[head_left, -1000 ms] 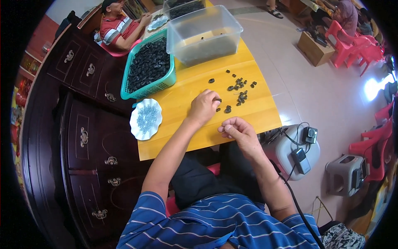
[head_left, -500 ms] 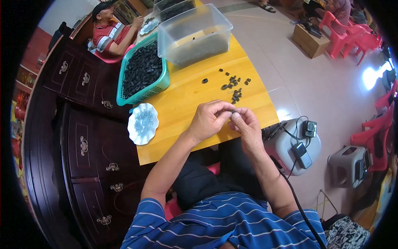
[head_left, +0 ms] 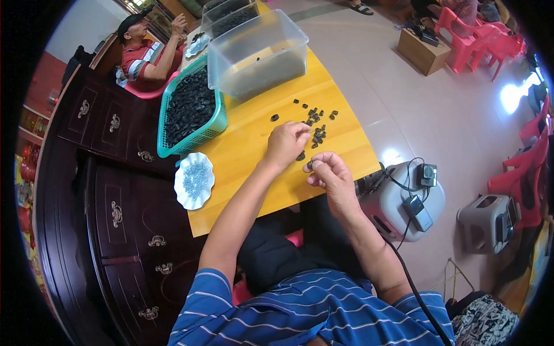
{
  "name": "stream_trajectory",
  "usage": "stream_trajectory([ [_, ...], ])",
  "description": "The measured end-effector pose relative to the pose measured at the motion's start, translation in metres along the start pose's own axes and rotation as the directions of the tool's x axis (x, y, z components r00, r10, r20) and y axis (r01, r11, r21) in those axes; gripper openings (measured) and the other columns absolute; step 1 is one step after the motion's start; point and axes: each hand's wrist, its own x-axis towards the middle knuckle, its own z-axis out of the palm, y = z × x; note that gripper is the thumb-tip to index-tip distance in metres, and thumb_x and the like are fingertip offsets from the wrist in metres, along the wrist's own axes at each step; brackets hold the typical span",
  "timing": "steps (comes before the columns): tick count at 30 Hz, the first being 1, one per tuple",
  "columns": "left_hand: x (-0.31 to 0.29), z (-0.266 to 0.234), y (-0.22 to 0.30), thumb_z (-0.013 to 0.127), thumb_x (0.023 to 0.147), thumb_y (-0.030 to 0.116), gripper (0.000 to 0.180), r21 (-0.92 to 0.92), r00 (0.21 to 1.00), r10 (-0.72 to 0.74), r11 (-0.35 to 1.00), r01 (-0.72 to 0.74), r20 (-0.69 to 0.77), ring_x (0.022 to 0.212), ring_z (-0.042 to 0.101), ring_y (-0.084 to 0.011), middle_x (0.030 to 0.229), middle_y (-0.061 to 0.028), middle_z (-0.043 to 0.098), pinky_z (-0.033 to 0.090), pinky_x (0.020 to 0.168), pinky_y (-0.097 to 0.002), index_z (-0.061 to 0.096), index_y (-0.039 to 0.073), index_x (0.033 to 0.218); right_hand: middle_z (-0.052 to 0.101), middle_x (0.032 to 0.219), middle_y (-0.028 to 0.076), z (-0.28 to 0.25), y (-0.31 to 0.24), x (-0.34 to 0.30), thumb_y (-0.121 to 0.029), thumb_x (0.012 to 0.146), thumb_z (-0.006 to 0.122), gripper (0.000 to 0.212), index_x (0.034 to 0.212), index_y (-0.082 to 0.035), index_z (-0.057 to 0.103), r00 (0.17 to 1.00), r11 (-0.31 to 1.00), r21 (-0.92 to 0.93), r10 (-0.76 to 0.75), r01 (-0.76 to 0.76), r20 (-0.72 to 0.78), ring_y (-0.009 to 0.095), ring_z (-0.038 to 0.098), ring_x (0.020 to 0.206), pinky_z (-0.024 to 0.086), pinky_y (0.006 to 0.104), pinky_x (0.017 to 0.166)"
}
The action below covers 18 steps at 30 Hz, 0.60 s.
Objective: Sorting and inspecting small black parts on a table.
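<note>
My right hand [head_left: 330, 176] is closed in a pinch over the table's near edge, with a small black plastic piece [head_left: 310, 165] between thumb and forefinger. To its left and farther off, my left hand [head_left: 284, 145] reaches over the table, fingers bent together at the edge of a loose group of small black pieces [head_left: 319, 136]. Whatever its fingertips hold, if anything, is hidden. Another dark piece [head_left: 300, 155] shows just under the left hand's fingers. One separate black piece [head_left: 274, 117] lies beyond that hand.
Left on the yellow table [head_left: 242, 184] are a white scalloped dish [head_left: 180, 196] of small clear parts and a green basket [head_left: 218, 123] full of black pieces. A clear plastic bin [head_left: 259, 72] stands behind. A co-worker [head_left: 151, 55] sits far left. A grey stool [head_left: 384, 199] carries cabled devices.
My hands have parted: the left has gone forward to the loose pieces, while the right keeps its pinch nearer me. The view has shifted slightly. The co-worker's hand is raised higher.
</note>
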Motion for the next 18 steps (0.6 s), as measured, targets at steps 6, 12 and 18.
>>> stream_trajectory([
  [6,0.009,0.008,-0.002,0.069,0.083,0.015,0.01,0.164,0.999,0.018,0.986,-0.023,0.035,0.08,0.068,-0.0312,0.086,-0.0118,0.07,0.055,0.072,-0.0413,0.074,0.008,0.089,0.07,0.1,0.004,0.0,-0.001,0.0,-0.018,0.101,0.06,0.022,0.12,-0.007,0.06,1.0,0.999,-0.043,0.006,-0.005,0.011,0.008,0.062,0.078,0.049,0.0216,0.074],
  [12,-0.004,-0.006,0.006,0.066,0.087,0.014,0.009,0.241,0.999,0.04,0.97,-0.036,-0.011,0.082,0.068,-0.0327,0.086,-0.0132,0.069,0.054,0.074,-0.0427,0.067,0.005,0.089,0.07,0.105,0.005,-0.002,0.004,0.002,-0.017,0.102,0.057,0.02,0.12,-0.008,0.059,1.0,1.0,0.003,0.025,-0.025,0.011,0.009,0.062,0.082,0.049,0.0227,0.077],
  [18,-0.046,-0.046,0.041,0.066,0.089,0.005,0.006,-0.226,0.992,-0.119,0.968,0.105,-0.047,0.066,0.068,-0.0177,0.078,-0.0097,0.07,0.053,0.062,-0.0301,0.065,0.0,0.093,0.068,0.107,0.004,0.001,0.003,-0.001,-0.015,0.102,0.057,0.019,0.119,-0.008,0.059,1.0,1.0,-0.01,0.024,-0.025,-0.004,0.009,0.061,0.084,0.049,0.023,0.077],
])
